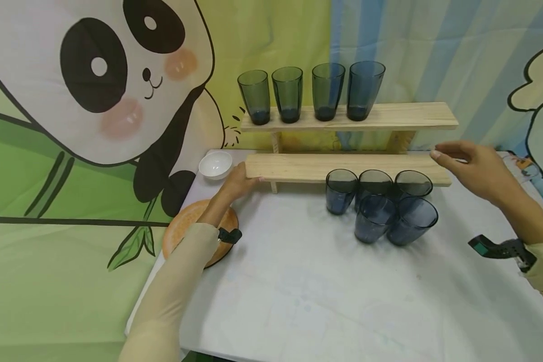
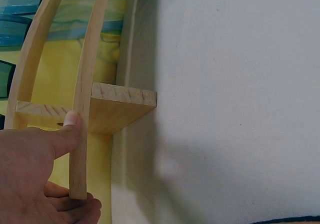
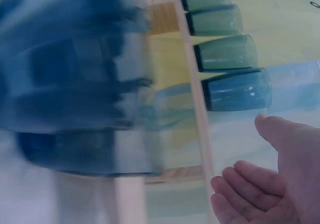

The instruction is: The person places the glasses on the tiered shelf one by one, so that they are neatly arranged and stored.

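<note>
A two-tier wooden shelf (image 1: 298,166) stands at the back of the table. My left hand (image 1: 238,184) grips the left end of its lower board; in the left wrist view the thumb lies on the board (image 2: 84,94) and the fingers curl around its end. Beyond the shelf's right end, my right hand (image 1: 477,168) is held in the air with relaxed fingers and nothing in it. Several dark tinted drinking glasses (image 1: 328,93) stand in a row on the upper board. Several more glasses (image 1: 374,221) are grouped in front of the lower board, toward its right.
A small white bowl (image 1: 215,166) sits by the shelf's left end. Nearer, a round orange-brown plate (image 1: 181,226) is partly hidden by my left arm. A white cloth covers the table (image 1: 298,296). Printed curtains (image 1: 294,30) hang behind and at the left.
</note>
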Action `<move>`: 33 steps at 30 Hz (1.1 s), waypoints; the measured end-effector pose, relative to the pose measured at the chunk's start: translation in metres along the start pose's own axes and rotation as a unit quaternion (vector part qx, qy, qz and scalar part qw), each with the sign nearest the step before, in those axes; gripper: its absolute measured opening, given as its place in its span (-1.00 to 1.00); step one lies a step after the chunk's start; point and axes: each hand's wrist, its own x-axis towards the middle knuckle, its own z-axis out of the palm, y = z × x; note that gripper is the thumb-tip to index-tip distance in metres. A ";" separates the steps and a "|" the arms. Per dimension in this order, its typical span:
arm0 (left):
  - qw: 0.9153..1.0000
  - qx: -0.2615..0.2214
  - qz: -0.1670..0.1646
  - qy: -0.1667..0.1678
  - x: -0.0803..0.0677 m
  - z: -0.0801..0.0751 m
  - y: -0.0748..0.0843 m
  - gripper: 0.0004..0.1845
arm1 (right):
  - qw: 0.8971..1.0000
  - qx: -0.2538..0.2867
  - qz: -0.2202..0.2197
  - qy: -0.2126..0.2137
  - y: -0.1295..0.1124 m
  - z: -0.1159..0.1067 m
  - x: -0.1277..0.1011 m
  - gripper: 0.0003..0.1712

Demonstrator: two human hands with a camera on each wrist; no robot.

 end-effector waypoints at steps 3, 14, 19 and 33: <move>1.000 -0.001 0.000 -0.004 -0.001 0.001 0.000 -0.24 | 1.000 -0.007 0.016 0.011 0.008 0.014 -0.027 -0.13; 1.000 0.001 -0.015 -0.001 -0.002 0.002 -0.007 -0.24 | 0.997 0.048 -0.004 -0.066 0.033 0.058 -0.079 -0.25; 1.000 0.003 -0.026 0.001 -0.002 0.001 -0.005 -0.20 | 0.994 0.082 -0.041 -0.052 0.043 0.081 -0.090 -0.31; 1.000 -0.005 0.008 0.002 0.004 0.001 -0.002 -0.27 | 0.995 0.096 -0.031 0.013 0.051 0.115 -0.092 -0.03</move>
